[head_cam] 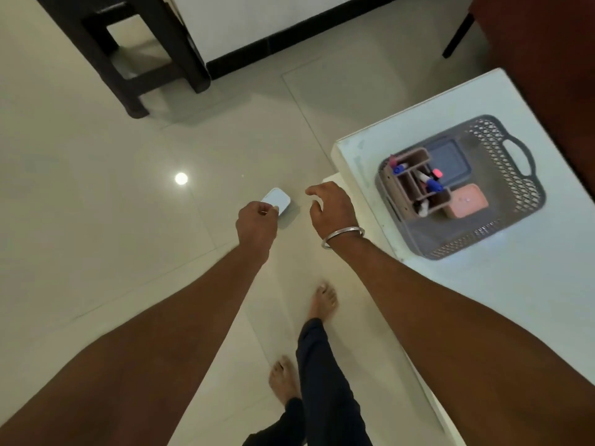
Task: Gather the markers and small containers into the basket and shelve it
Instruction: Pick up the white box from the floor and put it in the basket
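Observation:
A grey plastic basket (512,188) with handles stands on the white table at the right. Inside it are a brown wooden organiser (404,185) with several markers (431,185), a pink small container (468,202) and a dark grey lid or box (446,159). My left hand (257,222) pinches a small white container (277,201) over the floor, left of the table. My right hand (331,207), with a metal bangle on the wrist, hovers beside it with fingers spread and empty.
The white table (531,300) fills the right side, its corner near my right hand. A dark wooden stool (135,59) stands at the upper left on the glossy tiled floor. A dark red seat (547,43) is at the upper right. My bare feet are below.

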